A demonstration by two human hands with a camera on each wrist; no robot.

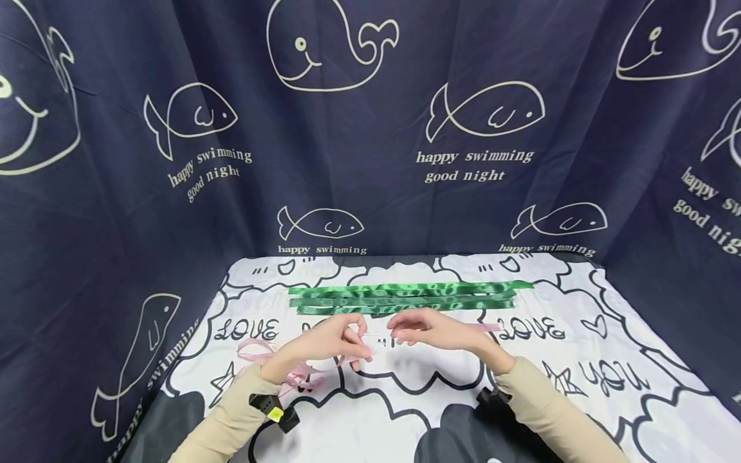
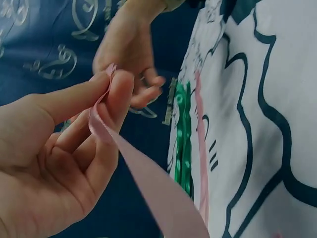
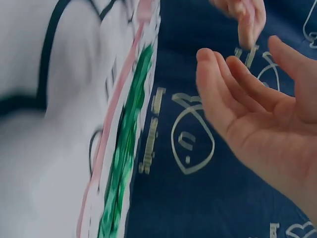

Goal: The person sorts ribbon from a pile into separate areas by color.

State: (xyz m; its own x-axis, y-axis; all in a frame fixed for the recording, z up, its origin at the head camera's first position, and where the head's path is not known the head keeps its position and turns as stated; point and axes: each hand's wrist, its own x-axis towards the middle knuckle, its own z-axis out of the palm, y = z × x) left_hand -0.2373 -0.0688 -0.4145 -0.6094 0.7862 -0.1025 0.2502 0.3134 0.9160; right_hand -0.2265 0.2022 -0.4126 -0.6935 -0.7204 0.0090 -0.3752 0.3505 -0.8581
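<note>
My left hand [image 1: 332,339] pinches the end of a pink ribbon [image 2: 153,183] between thumb and index finger, above the table cloth. A short bit of the ribbon sticks up past the fingertips, and the rest hangs down. Across from it my right hand [image 1: 431,328] is held in the air with its fingers loosely bent. In the right wrist view nothing lies between its thumb and fingers, and the two hands are apart. Loose loops of pink ribbon [image 1: 301,378] lie on the cloth by the left forearm.
Several green ribbons [image 1: 405,301] lie side by side across the back of the table. A straight pink ribbon strip [image 3: 110,109] is laid parallel in front of them. The patterned white cloth [image 1: 399,379] covers the table, and a dark blue curtain [image 1: 382,148] hangs behind.
</note>
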